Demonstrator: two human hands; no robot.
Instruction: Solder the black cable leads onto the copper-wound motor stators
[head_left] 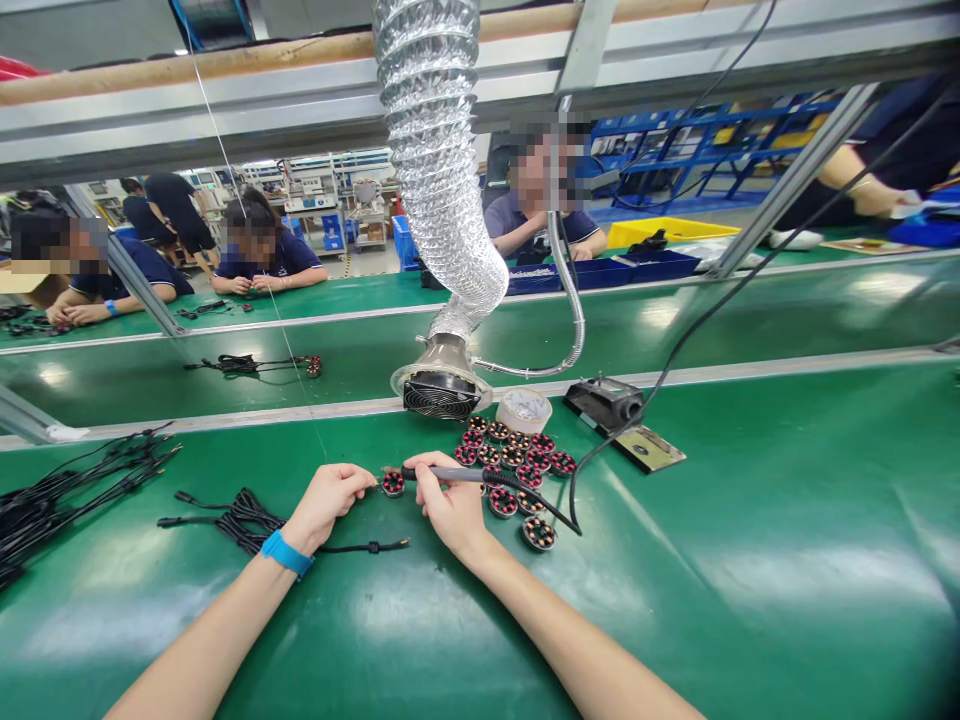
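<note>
My right hand [454, 505] grips a soldering iron [450, 474] like a pen, its tip pointing left above a small round motor stator [392, 484] with red and black windings. At the stator's left edge, my left hand [330, 503], with a blue band on its wrist, pinches a thin wire; the fingertips hide most of it. A fine strand [262, 250] hangs from above down toward this hand. To the right of my right hand lie several more stators [502, 502], red or copper-coloured. A coiled black cable [251, 520] rests beside my left wrist.
A fume extractor fan [442, 395] on a silver duct [431, 130] hangs over the bench. Behind the stators are a tape roll [523, 411] and an iron stand [619, 410]. Black cables [52, 500] lie at far left. Co-workers [270, 255] sit across the bench.
</note>
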